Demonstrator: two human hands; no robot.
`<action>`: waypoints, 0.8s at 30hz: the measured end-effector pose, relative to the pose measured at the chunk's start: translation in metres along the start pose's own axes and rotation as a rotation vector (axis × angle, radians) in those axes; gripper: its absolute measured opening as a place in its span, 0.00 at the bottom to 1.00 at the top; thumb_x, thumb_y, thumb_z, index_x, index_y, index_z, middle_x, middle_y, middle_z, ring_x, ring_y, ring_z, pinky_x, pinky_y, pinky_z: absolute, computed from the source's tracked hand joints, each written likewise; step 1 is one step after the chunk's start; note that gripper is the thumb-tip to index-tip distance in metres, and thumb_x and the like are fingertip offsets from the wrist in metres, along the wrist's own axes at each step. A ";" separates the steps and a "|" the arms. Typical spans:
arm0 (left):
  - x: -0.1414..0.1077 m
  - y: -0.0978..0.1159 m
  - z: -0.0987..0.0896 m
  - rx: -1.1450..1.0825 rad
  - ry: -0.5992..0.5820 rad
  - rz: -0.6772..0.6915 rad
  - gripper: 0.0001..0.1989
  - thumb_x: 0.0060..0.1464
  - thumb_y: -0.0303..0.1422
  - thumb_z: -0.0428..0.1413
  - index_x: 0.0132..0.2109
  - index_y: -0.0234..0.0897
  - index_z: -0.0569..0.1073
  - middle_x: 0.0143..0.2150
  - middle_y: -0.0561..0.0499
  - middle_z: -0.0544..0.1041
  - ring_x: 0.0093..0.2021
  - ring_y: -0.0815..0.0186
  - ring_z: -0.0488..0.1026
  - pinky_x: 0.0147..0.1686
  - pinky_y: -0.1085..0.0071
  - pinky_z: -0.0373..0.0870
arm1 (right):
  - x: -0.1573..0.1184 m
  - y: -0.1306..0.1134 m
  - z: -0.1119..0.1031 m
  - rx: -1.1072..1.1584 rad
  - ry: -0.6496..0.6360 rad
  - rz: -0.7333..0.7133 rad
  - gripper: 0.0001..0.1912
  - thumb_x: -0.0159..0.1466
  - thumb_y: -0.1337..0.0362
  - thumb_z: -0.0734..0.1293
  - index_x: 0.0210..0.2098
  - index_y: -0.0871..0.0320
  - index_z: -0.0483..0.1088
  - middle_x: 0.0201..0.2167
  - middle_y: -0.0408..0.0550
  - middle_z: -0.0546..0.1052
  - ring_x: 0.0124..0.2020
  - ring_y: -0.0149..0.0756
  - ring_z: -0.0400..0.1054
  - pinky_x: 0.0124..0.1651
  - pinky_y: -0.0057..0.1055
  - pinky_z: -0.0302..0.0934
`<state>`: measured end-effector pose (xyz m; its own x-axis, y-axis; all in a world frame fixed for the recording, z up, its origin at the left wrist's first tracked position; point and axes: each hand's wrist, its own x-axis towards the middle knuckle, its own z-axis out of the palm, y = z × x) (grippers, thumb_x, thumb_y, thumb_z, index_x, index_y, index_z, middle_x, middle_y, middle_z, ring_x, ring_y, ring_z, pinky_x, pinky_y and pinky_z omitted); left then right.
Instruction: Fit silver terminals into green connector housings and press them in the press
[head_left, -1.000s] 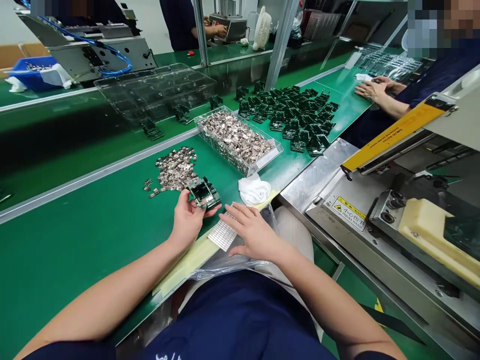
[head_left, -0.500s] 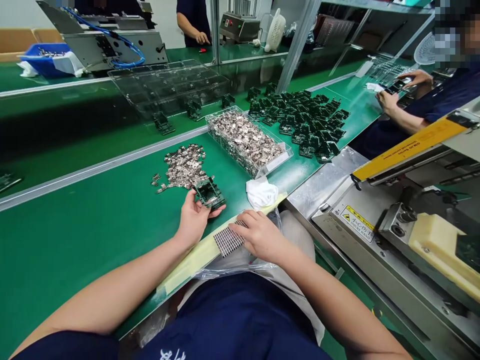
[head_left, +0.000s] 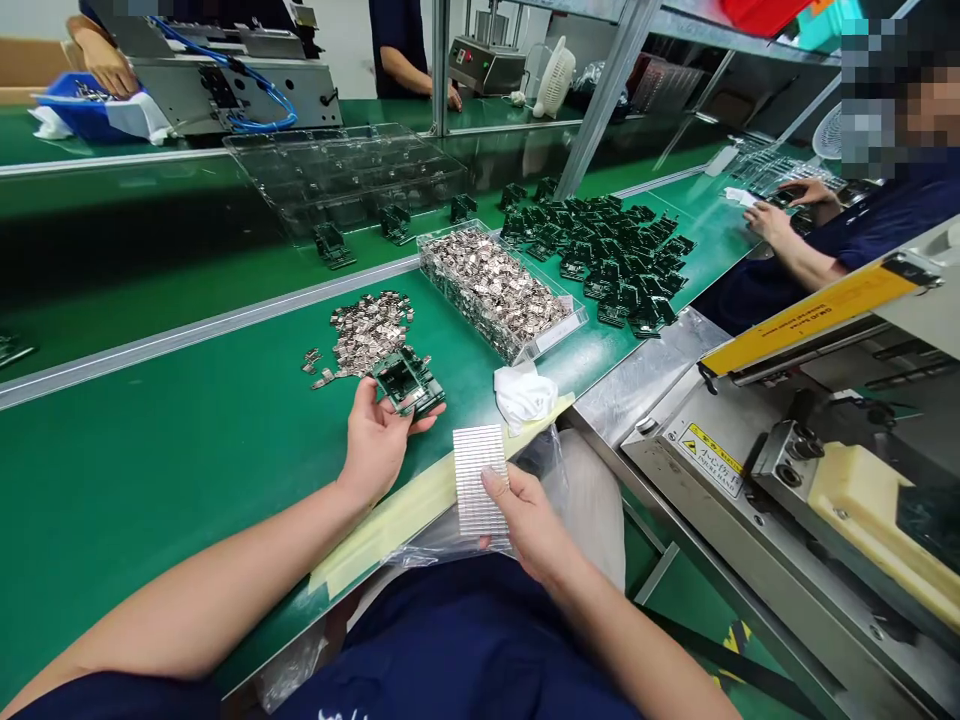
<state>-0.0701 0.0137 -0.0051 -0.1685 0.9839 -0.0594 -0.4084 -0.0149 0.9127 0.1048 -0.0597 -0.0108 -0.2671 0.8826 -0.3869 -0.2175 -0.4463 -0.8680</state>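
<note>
My left hand (head_left: 379,435) is closed around a dark green circuit-board assembly (head_left: 409,383) with a square opening, held just above the green table. Gripped in my right hand (head_left: 525,510) is a flat silver ribbed block (head_left: 480,475) that looks like a row of thin metal strips; the thumb lies on its face and the other fingers are mostly hidden behind it. Beyond the left hand lies a loose pile of small metal parts (head_left: 371,330). A clear plastic box (head_left: 536,345) full of similar metal parts stands farther back.
Many green board assemblies (head_left: 607,255) are heaped behind the box. A crumpled white cloth (head_left: 525,392) and yellow tape (head_left: 367,530) lie along the table edge. At right stands a metal machine (head_left: 720,440) with a warning label. Co-workers' hands (head_left: 780,215) work nearby.
My right hand has turned the ribbed block upright, so its silver face now shows. The left hand has shifted slightly left with the board. A co-worker's hand has appeared over the blue bin.
</note>
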 end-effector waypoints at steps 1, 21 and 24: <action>-0.003 0.000 0.001 0.004 -0.018 -0.004 0.25 0.44 0.37 0.68 0.41 0.41 0.60 0.38 0.55 0.78 0.32 0.63 0.82 0.28 0.75 0.79 | -0.002 0.002 0.003 0.073 0.002 0.036 0.24 0.59 0.44 0.69 0.37 0.60 0.72 0.26 0.47 0.74 0.23 0.33 0.66 0.20 0.27 0.64; -0.017 -0.042 0.024 0.267 -0.291 -0.114 0.23 0.55 0.37 0.60 0.54 0.40 0.60 0.41 0.49 0.75 0.39 0.63 0.80 0.40 0.65 0.81 | -0.016 0.028 -0.023 0.109 -0.069 0.095 0.30 0.47 0.64 0.79 0.46 0.57 0.66 0.40 0.49 0.80 0.39 0.38 0.76 0.44 0.35 0.67; -0.016 -0.039 0.027 0.266 -0.266 -0.119 0.23 0.54 0.38 0.60 0.52 0.40 0.61 0.40 0.49 0.75 0.39 0.62 0.80 0.40 0.64 0.81 | -0.017 0.026 -0.026 0.111 -0.084 0.116 0.28 0.50 0.59 0.78 0.48 0.58 0.68 0.39 0.50 0.80 0.37 0.38 0.77 0.38 0.30 0.68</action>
<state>-0.0276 0.0036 -0.0292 0.1186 0.9883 -0.0958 -0.1580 0.1140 0.9808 0.1283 -0.0826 -0.0348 -0.3727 0.8107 -0.4514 -0.2814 -0.5624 -0.7775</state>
